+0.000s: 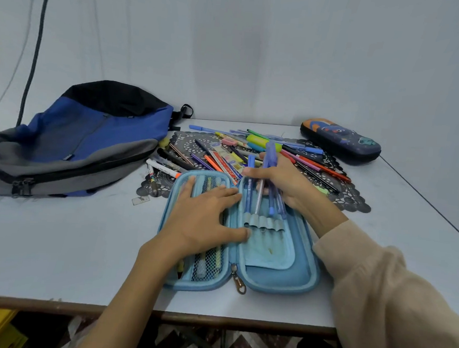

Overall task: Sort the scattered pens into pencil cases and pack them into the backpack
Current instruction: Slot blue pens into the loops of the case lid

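Observation:
A light blue pencil case lies unzipped and spread flat near the table's front edge. My left hand presses flat on its left mesh half, which has pens inside. My right hand grips a bunch of blue pens whose lower ends stand at the elastic loops of the right half. A heap of scattered pens and markers lies just behind the case on a dark lace mat. A blue, grey and black backpack lies at the left.
A second, dark blue printed pencil case sits zipped at the back right. A small clear ruler piece lies left of the mat. The table edge runs along the front. A dark cable hangs at the back left wall.

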Demonstrator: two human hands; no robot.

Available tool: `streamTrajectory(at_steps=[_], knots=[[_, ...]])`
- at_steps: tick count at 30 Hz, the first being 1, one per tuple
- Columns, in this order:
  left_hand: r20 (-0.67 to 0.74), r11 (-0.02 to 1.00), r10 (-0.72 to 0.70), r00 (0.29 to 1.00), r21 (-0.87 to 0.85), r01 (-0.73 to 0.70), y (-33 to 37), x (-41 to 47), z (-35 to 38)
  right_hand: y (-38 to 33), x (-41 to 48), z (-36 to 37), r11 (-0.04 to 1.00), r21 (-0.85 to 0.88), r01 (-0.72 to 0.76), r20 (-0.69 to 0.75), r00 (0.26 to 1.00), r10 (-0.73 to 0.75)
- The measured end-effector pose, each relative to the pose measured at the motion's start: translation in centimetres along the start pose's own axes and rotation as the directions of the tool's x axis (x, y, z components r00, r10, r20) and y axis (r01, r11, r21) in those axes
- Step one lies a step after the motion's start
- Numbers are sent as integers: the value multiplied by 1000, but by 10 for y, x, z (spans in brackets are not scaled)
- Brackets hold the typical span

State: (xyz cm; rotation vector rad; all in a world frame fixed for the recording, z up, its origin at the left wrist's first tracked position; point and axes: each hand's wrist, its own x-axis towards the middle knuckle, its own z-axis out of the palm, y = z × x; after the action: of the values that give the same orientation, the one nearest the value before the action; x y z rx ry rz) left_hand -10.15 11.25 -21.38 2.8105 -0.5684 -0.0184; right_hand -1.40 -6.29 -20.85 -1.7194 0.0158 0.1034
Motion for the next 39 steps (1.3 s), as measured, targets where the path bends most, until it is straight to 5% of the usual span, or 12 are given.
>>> streamTrajectory(at_steps=[12, 17, 28, 39], knots=[[5, 986, 25, 1000, 164, -25, 2, -1, 4, 7, 1, 7, 989, -119, 82, 112, 991, -69], [16, 972, 45, 999, 229, -48, 0, -1, 6, 4, 1, 5, 999, -16, 42, 108, 993, -40], [16, 965, 59, 998, 255, -61, 0, -1, 8, 13, 2, -2, 969, -125, 215, -68, 972, -225], [-3, 964, 64, 998, 260, -61, -1, -3, 11, 14, 3, -8, 978, -61, 201, -221, 953, -209]])
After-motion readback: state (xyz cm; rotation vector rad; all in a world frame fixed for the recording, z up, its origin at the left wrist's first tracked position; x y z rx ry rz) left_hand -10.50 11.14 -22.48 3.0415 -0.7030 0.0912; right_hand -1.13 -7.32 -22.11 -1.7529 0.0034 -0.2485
